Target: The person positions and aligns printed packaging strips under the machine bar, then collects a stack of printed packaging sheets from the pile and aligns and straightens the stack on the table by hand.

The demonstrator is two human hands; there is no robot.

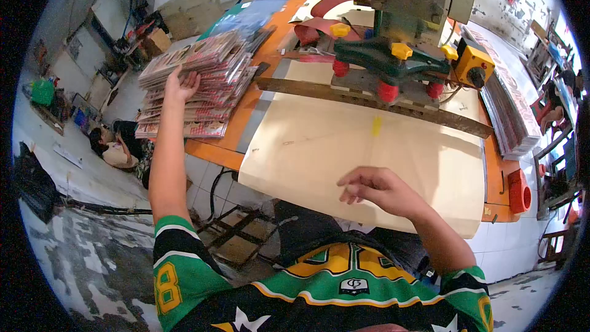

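Stack of prints (218,89) sits left, handy for left hand (182,86) at its edge; grip can't be told. Right hand (381,192) loosely open, empty, above near cream sheet (307,147).

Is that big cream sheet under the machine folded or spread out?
Spread out: the cream sheet lies wide across the orange table, no fold showing.

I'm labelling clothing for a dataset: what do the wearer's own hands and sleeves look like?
The left hand and right hand show no gloves or watch. The short left sleeve has a green cuff, a black band between white stripes, and a yellow number on green. The right sleeve is also short, in green, black and white.
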